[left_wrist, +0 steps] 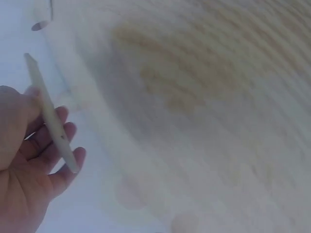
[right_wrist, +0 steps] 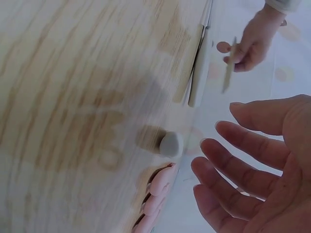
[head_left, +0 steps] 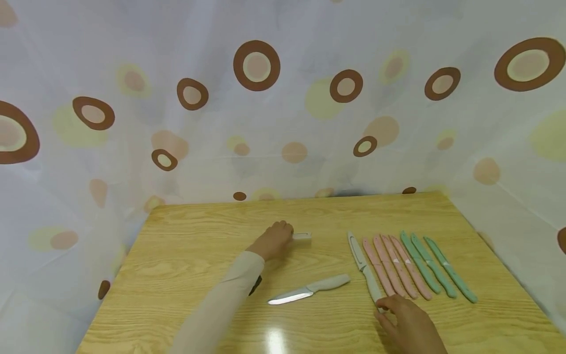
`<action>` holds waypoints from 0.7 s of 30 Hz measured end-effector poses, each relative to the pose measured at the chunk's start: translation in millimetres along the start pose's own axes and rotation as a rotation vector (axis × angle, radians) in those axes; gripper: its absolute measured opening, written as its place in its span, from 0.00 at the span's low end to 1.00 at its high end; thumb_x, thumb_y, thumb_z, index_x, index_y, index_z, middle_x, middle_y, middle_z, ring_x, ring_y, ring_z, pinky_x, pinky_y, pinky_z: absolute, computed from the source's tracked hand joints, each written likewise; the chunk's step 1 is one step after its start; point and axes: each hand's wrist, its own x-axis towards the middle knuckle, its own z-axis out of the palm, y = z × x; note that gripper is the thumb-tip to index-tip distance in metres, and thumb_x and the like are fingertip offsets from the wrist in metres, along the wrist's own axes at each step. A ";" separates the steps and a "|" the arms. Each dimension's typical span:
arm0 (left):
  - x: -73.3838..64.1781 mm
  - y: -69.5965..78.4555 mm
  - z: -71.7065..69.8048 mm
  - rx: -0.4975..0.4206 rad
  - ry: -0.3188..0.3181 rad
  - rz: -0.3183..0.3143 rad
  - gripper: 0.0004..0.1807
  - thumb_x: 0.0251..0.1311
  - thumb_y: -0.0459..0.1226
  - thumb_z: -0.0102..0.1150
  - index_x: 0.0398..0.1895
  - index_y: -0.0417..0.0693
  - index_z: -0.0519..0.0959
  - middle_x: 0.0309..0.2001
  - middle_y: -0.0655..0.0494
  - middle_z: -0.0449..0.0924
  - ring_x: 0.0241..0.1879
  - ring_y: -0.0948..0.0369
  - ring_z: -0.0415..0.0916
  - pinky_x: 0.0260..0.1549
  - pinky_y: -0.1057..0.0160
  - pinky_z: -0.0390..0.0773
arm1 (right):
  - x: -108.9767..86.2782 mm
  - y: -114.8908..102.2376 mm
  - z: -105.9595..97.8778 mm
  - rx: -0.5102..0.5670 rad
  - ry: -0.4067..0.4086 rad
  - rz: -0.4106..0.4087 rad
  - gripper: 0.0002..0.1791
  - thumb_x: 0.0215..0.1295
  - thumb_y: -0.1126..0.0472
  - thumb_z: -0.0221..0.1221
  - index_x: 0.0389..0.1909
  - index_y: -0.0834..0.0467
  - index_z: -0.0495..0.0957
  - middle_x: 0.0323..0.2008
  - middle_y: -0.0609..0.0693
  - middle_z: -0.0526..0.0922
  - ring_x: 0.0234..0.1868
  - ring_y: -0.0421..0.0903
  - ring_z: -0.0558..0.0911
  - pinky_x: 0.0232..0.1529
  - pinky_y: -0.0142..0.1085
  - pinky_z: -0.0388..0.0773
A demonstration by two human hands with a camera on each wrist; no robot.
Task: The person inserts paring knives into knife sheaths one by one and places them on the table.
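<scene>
My left hand [head_left: 275, 240] pinches a white knife sheath [head_left: 302, 236] above the table. In the left wrist view the sheath [left_wrist: 52, 121] lies between thumb and fingertips. A white-handled knife [head_left: 328, 283] with a bare, shiny blade rests nearer to me, its tip to the left. To its right lies a second white knife [head_left: 372, 285], its blade inside a white sheath. Beside that knife's handle end is my right hand [head_left: 409, 322]. Its fingers spread loosely in the right wrist view, apart from the handle end [right_wrist: 171, 144], and hold nothing.
Several pink sheathed knives [head_left: 391, 265] lie side by side to the right of the white one. Further right are 3 green sheathed knives [head_left: 451, 270]. A patterned curtain [head_left: 292, 123] hangs behind the wooden table [head_left: 185, 275] and along its sides.
</scene>
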 end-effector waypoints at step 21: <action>-122.6 4.7 -32.3 -0.108 0.337 0.143 0.13 0.65 0.38 0.58 0.50 0.42 0.77 0.45 0.53 0.77 0.42 0.60 0.74 0.41 0.66 0.79 | 33.4 -29.7 10.8 -0.004 0.166 -0.252 0.11 0.49 0.67 0.71 0.35 0.58 0.83 0.33 0.46 0.82 0.32 0.42 0.80 0.35 0.32 0.81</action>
